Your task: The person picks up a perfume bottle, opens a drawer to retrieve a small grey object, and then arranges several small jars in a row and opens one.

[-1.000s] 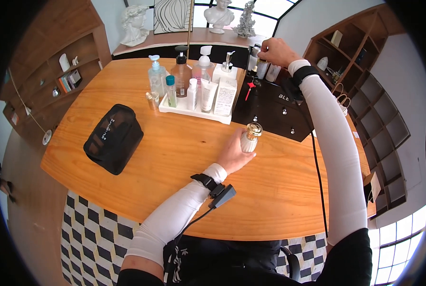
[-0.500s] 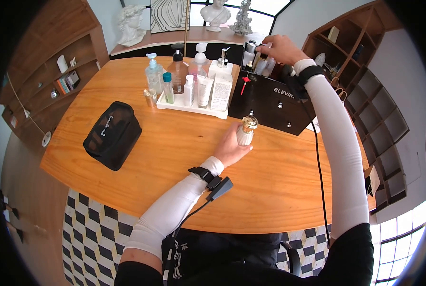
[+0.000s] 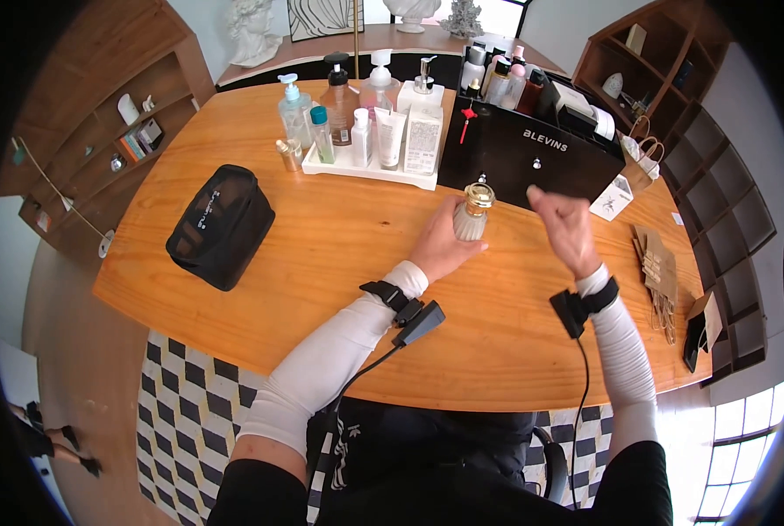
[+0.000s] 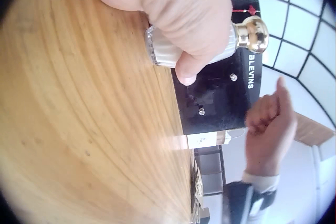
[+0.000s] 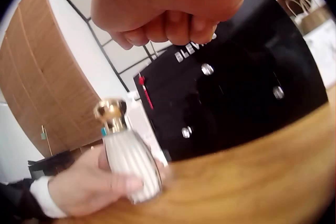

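In the head view my left hand (image 3: 437,244) grips a ribbed, whitish perfume bottle (image 3: 471,228) with a round gold cap. The bottle stands upright at mid-table, in front of a black drawer box (image 3: 514,156) lettered BLEVINS. From the left wrist, the thumb wraps the bottle's ribbed side (image 4: 167,50), and its base is close to the wood. My right hand (image 3: 569,230) is raised over the table to the right of the bottle. In the right wrist view that hand (image 5: 170,8) has its fingers curled toward the palm, holding nothing.
A white tray (image 3: 370,176) of pump bottles and tubes stands left of the box. Several bottles (image 3: 501,83) fill the box's top. A black mesh pouch (image 3: 221,228) lies at left, brown paper bags (image 3: 656,272) at right. A cable (image 3: 582,394) hangs from my right wrist.
My right hand has come down from the bottles atop the black box to a place in front of it. The left hand keeps its hold on the perfume bottle.
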`<state>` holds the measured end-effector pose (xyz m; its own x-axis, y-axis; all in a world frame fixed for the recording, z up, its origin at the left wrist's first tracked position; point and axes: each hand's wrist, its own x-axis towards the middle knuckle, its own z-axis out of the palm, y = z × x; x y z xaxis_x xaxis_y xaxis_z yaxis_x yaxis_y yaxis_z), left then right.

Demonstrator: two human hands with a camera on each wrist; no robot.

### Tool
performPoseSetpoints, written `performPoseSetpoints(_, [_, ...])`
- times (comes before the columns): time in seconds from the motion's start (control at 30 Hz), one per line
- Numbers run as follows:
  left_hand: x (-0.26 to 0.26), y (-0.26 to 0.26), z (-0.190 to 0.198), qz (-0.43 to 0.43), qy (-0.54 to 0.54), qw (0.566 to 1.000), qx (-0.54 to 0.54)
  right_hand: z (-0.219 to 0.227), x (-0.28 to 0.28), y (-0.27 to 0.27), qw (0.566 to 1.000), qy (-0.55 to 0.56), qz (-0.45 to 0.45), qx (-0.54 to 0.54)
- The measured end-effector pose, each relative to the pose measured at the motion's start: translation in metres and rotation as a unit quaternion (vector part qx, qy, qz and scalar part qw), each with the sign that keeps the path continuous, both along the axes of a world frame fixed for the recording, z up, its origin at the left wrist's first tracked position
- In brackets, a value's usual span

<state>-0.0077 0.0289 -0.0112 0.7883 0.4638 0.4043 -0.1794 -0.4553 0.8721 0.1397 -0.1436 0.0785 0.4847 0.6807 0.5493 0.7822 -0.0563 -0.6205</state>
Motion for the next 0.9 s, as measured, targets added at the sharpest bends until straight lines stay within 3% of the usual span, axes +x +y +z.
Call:
performPoseSetpoints(0.13, [-0.007,-0.007,0.011,0.009,0.040,0.999,0.029,-0.049,-0.004,-0.015,0.987,0.128,-0.054,-0.080])
performPoseSetpoints(0.17, [-0.007,-0.009,0.012,-0.028,0.058,0.998,0.024,-0.057,0.000,-0.015,0.978,0.196,-0.050,-0.060])
performPoseSetpoints(0.33, [-0.006,-0.019,0.010,-0.122,0.063,0.990,0.031,-0.074,0.023,-0.031,0.969,0.231,-0.025,-0.078])
performPoseSetpoints(0.4, [-0.016,-0.032,0.029,-0.182,0.178,0.966,0.048,-0.072,0.022,-0.032,0.969,0.236,-0.003,-0.076])
performPoseSetpoints(0.43, [-0.013,-0.035,0.023,-0.186,0.181,0.964,0.050,-0.071,0.022,-0.032,0.975,0.200,-0.005,-0.100])
performPoseSetpoints(0.5, [-0.006,-0.041,0.007,-0.166,0.006,0.969,0.181,-0.066,0.023,-0.035,0.975,0.180,-0.010,-0.129])
performPoseSetpoints(0.53, [-0.003,-0.039,0.002,-0.169,0.010,0.969,0.182,-0.069,0.024,-0.035,0.975,0.184,-0.012,-0.127])
performPoseSetpoints(0.6, [-0.001,-0.029,0.001,-0.151,-0.016,0.916,0.372,-0.083,0.032,-0.031,0.977,0.209,-0.019,-0.040])
performPoseSetpoints(0.63, [-0.002,-0.028,0.000,-0.149,-0.012,0.915,0.374,-0.094,0.040,-0.030,0.971,0.240,0.007,-0.019])
performPoseSetpoints(0.7, [-0.001,-0.024,-0.001,-0.061,0.027,0.968,0.241,-0.089,0.038,-0.030,0.963,0.269,0.018,-0.022])
performPoseSetpoints(0.73, [0.003,-0.021,-0.001,-0.061,0.028,0.967,0.244,-0.087,0.038,-0.032,0.955,0.295,0.022,-0.027])
performPoseSetpoints(0.8, [0.018,-0.010,0.002,0.038,0.056,0.994,0.087,-0.088,0.042,-0.033,0.959,0.280,0.025,-0.033])
performPoseSetpoints(0.83, [0.030,-0.005,0.003,0.040,0.056,0.994,0.089,-0.088,0.041,-0.032,0.965,0.258,0.020,-0.033])
performPoseSetpoints(0.9, [0.056,0.005,0.006,0.125,0.036,0.981,0.145,-0.093,0.045,-0.030,0.973,0.229,0.025,-0.022])
